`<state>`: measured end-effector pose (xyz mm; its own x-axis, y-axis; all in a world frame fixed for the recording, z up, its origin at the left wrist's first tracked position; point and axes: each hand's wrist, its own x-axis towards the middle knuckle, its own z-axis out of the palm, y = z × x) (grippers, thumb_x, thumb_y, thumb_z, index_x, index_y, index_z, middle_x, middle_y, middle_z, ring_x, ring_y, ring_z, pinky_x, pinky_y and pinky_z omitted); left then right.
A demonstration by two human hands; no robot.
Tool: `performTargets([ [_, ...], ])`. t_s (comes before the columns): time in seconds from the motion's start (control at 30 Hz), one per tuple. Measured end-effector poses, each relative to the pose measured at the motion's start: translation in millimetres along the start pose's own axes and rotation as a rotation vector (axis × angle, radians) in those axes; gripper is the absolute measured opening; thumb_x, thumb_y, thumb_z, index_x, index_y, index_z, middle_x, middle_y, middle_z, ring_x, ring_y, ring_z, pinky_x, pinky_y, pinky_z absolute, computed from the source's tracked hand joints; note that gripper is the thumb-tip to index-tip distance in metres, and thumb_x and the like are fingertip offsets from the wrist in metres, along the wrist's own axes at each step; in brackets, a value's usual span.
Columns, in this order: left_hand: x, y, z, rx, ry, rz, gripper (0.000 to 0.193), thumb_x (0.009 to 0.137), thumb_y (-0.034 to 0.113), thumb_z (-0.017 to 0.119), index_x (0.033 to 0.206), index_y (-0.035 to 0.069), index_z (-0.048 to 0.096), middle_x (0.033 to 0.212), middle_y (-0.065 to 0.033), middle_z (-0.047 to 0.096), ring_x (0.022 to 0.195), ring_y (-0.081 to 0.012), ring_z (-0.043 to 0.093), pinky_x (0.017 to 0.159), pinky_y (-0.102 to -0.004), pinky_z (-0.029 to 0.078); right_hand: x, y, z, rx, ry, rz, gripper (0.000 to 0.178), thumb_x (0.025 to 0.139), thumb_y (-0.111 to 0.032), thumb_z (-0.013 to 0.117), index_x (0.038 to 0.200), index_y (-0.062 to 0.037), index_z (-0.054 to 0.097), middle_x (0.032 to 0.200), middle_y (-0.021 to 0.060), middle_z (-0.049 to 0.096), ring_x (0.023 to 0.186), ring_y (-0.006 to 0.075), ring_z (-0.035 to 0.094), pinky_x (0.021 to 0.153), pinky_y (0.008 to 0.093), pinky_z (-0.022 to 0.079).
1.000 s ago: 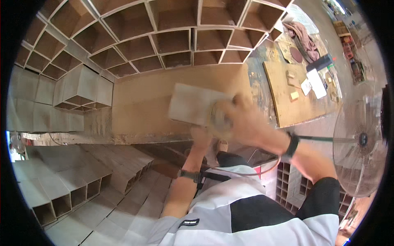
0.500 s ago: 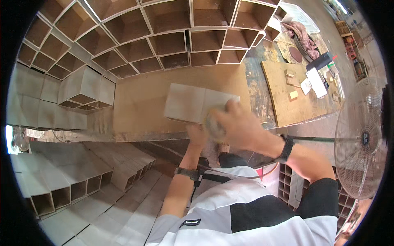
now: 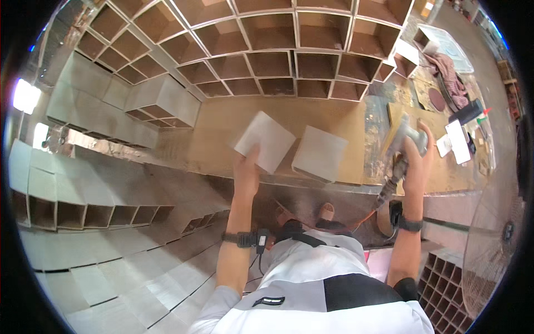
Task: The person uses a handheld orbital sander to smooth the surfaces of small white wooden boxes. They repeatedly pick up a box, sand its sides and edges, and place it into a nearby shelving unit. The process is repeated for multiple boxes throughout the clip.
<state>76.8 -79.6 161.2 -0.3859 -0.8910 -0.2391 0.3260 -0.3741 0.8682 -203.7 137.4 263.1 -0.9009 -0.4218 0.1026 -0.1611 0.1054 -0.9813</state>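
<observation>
A pale grey box (image 3: 271, 140) is held askew left of a matching box (image 3: 320, 155), a disc sander (image 3: 401, 133) gripped farther right.

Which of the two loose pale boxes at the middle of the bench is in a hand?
The left box: the left hand holds its near side. The right box has no hand on it.

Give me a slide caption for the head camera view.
Left hand holding a pale box, right hand gripping a hosed tool, a second box between them.

Left hand (image 3: 247, 168) clasped in grip; right hand (image 3: 418, 161) curled, well apart; both forearms (image 3: 233, 268) extended forward.
</observation>
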Motion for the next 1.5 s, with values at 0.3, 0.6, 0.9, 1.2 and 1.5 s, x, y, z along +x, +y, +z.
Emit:
performTargets([
  [0.3,26.0,-20.0,-4.8,-0.223,0.337,-0.080,0.039,0.095,0.025,0.063,0.128,0.006,0.054,0.114,-0.0053,0.060,0.099,-0.0185,0.060,0.083,-0.0351,0.048,-22.3,111.3,-55.4,0.579,0.252,0.396,0.051,0.095,-0.043,0.051,0.127,-0.0036,0.055,0.113,0.0072,0.060,0.093,0.0204,0.061,0.075,0.0326,0.051],
  [0.6,-58.9,-78.0,77.3,-0.009,0.050,-0.280,0.034,0.095,0.031,0.063,0.111,0.001,0.064,0.099,-0.0070,0.067,0.091,-0.0165,0.065,0.077,-0.0315,0.053,-7.4,154.4,-81.9,0.684,0.118,0.336,0.048,0.095,-0.046,0.050,0.115,-0.0035,0.058,0.095,0.0063,0.064,0.075,0.0183,0.062,0.059,0.0316,0.050],
  [0.9,-45.4,-120.9,86.2,0.955,-0.204,0.535,0.034,0.095,0.021,0.059,0.118,-0.004,0.060,0.108,-0.0246,0.064,0.101,-0.0463,0.058,0.087,-0.0493,0.047,0.1,94.2,-83.8,0.621,-0.054,0.341,0.043,0.097,-0.044,0.050,0.113,-0.0051,0.057,0.096,0.0067,0.063,0.076,0.0182,0.062,0.061,0.0308,0.050],
  [1.2,-28.2,-138.4,71.2,1.083,-0.025,0.591,0.027,0.093,0.021,0.059,0.109,0.000,0.064,0.096,-0.0250,0.065,0.087,-0.0441,0.062,0.077,-0.0489,0.050,3.7,84.3,-75.7,0.549,-0.041,0.263,0.048,0.096,-0.038,0.054,0.128,-0.0031,0.052,0.110,0.0082,0.062,0.094,0.0176,0.061,0.072,0.0298,0.051],
  [1.5,-4.5,-70.4,9.3,0.922,0.241,0.670,0.045,0.076,0.021,0.076,0.112,-0.003,0.063,0.098,-0.0254,0.066,0.097,-0.0438,0.062,0.085,-0.0464,0.049,0.8,0.5,-47.0,0.265,-0.153,0.203,0.051,0.094,-0.033,0.056,0.135,-0.0032,0.050,0.116,0.0064,0.061,0.094,0.0137,0.061,0.073,0.0274,0.050],
])
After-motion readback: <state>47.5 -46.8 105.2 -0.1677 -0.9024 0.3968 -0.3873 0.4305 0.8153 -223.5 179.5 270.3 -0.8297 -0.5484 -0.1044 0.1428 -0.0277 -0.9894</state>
